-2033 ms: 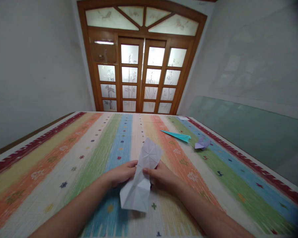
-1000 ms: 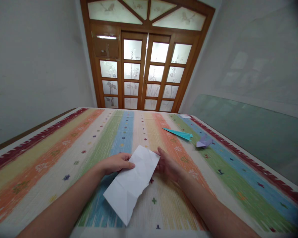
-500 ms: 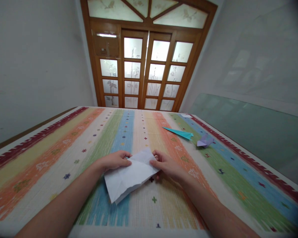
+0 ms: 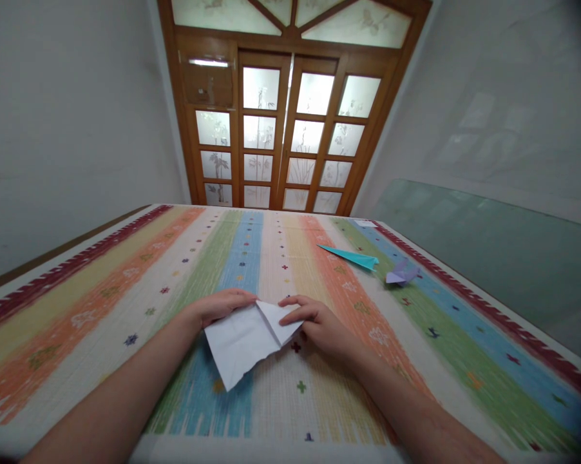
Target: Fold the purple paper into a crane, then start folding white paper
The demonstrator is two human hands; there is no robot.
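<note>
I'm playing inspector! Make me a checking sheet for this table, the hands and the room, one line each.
Surface: striped tablecloth, with little printed shapes.
Job's things: white paper, creased, with a folded flap and an uneven near edge.
Clutter: turquoise folded paper and purple folded paper, off to the right, apart.
Hands: left hand holds the paper's far-left edge; right hand grips the flap end.
Cables: nothing seen.
Surroundings: wooden doors with patterned glass, pale walls.

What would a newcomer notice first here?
Likely the folded white paper, held in the left hand and right hand over the near middle of the striped tablecloth. Beyond it, to the right, lie a turquoise paper dart and a purple folded paper. Glazed wooden doors stand in the background.
</note>
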